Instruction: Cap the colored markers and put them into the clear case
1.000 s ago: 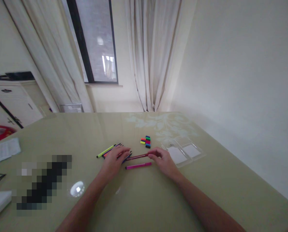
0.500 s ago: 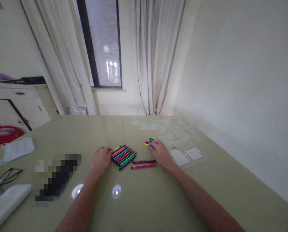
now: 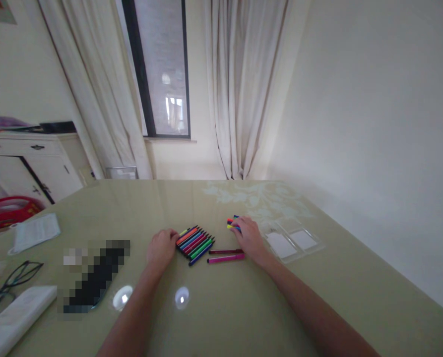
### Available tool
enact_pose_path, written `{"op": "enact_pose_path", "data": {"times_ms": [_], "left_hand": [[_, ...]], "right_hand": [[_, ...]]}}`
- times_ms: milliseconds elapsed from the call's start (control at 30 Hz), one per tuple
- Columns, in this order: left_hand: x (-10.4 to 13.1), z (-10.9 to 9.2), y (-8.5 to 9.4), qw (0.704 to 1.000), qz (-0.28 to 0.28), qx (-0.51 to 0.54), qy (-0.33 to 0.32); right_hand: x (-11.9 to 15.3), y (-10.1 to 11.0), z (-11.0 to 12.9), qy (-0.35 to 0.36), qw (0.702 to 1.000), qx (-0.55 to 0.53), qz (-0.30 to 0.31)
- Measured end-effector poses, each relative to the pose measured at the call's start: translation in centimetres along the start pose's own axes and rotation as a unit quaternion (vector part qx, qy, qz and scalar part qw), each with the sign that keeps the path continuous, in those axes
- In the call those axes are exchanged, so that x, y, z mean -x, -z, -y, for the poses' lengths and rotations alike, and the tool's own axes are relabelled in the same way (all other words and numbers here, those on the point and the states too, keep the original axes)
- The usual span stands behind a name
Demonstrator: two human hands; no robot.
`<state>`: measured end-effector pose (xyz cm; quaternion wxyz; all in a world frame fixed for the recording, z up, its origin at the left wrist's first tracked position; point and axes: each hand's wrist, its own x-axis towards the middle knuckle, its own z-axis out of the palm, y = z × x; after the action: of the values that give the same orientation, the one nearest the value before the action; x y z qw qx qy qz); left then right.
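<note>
Uncapped markers (image 3: 195, 244) of several colours lie side by side in a slanting row, dark tips toward the far right. My left hand (image 3: 162, 246) is at the row's left end, its fingers curled together on the yellow-green marker (image 3: 184, 232). To the right, my right hand (image 3: 250, 238) has its fingers closed around a small cluster of colourful marker caps (image 3: 230, 222); the palm side is hidden. Just below that hand lie a dark red marker (image 3: 224, 252) and a pink marker (image 3: 225, 258), nearly parallel.
A clear plastic case (image 3: 295, 240) with white inserts lies right of my right hand. On the left of the table (image 3: 221, 312) are a blurred-out dark object (image 3: 96, 277), eyeglasses (image 3: 18, 277), a white box-like object (image 3: 20, 317) and a face mask (image 3: 37, 232). A wall (image 3: 385, 124) borders the right.
The view has shifted slightly, so everything sits a little further right and lower. My right fingers now cover more of the caps. My left hand stays at the marker row.
</note>
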<state>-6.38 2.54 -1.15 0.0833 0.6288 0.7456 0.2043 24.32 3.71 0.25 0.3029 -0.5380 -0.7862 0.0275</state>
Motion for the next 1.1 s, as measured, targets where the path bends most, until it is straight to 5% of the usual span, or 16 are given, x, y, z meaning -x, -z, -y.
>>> {"op": "enact_pose_path", "data": {"times_ms": [200, 333, 467, 600, 1100], "left_hand": [[0.5, -0.1, 0.2, 1.0, -0.003, -0.023, -0.006], [0.9, -0.9, 0.8, 0.999, -0.031, -0.025, -0.016], [2.2, -3.5, 1.0, 0.989, -0.096, 0.073, -0.082], [4.5, -6.8, 0.2, 0.966, -0.028, 0.182, -0.18], [6.8, -8.7, -0.8, 0.936, 0.034, 0.239, -0.257]], "right_hand": [[4.1, 1.8, -1.1, -0.02, 0.983, -0.176, -0.043], [4.5, 2.8, -0.9, -0.058, 0.963, -0.258, -0.056], [4.1, 3.3, -0.3, -0.106, 0.918, -0.38, -0.04], [4.2, 3.0, -0.1, -0.124, 0.877, -0.462, -0.03], [4.6, 3.0, 0.4, -0.104, 0.887, -0.449, 0.004]]}}
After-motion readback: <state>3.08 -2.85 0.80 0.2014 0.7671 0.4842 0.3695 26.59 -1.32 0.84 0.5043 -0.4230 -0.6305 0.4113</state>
